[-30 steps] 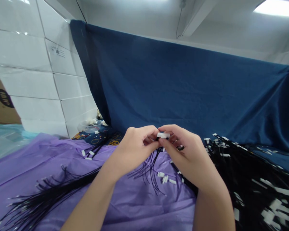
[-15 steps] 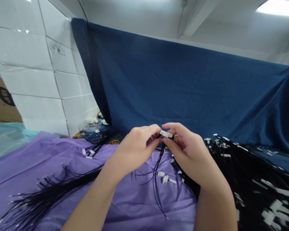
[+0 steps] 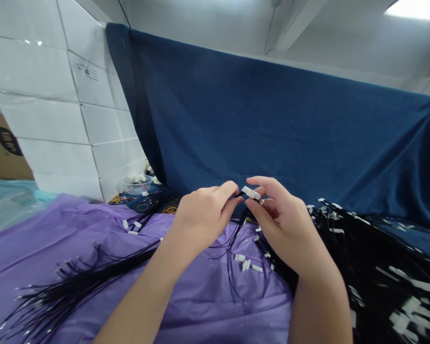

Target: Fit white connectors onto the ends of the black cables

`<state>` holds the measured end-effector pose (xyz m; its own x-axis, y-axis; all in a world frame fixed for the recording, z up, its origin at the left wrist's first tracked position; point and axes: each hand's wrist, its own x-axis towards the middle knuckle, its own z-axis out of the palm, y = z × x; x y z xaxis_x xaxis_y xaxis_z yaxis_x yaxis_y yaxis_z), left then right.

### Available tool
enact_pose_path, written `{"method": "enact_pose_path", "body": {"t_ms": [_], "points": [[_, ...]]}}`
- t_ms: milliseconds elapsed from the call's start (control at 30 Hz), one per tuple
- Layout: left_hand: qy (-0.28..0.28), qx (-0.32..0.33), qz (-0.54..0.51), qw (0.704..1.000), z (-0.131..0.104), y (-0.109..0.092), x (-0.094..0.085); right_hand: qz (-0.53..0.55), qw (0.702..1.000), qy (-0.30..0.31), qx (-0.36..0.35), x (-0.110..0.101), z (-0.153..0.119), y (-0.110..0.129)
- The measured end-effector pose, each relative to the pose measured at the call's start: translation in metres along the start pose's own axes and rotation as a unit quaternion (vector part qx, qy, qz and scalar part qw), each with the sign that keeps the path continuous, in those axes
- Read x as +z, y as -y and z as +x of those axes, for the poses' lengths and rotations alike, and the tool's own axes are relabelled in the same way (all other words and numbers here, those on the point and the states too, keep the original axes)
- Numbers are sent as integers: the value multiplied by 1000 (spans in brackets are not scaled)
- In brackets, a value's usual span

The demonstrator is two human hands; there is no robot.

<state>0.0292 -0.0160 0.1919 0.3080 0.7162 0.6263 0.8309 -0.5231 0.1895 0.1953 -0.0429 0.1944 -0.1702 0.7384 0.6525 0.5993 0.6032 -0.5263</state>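
My left hand (image 3: 206, 215) pinches a thin black wire just left of a white connector (image 3: 251, 193). The connector sits between the thumb and fingers of my right hand (image 3: 284, 220), tilted down to the right. Black wires (image 3: 232, 243) hang below the two hands over the purple cloth. Several small loose white connectors (image 3: 246, 264) lie on the cloth below the hands. A bundle of black wires (image 3: 89, 277) with small light tips lies at the left, partly behind my left forearm.
A large heap of black wires with white connectors (image 3: 372, 258) covers the right side. Further back at the left are a clear bowl (image 3: 136, 184) and stacked white boxes (image 3: 53, 119). A dark blue cloth (image 3: 272, 129) hangs behind the purple cloth (image 3: 200, 306).
The white connector and my right hand have moved slightly up. My left fingers are now a little apart from the connector, on the wire. The hanging wires have shifted.
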Motion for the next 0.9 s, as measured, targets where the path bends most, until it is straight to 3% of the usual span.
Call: {"method": "enact_pose_path", "body": {"t_ms": [200,467,633,900], "points": [[-13,2,24,1000,0,-2,4,-4,1000,21,-2,-2,-1,2],[-78,29,-127,988,1,1,9,-19,999,23,13,-8,-2,0],[-72,12,-179,981,3,8,5,-19,998,58,30,-13,-4,-3],[-42,-21,-155,987,4,11,1,-57,994,88,11,-11,-5,3]]}}
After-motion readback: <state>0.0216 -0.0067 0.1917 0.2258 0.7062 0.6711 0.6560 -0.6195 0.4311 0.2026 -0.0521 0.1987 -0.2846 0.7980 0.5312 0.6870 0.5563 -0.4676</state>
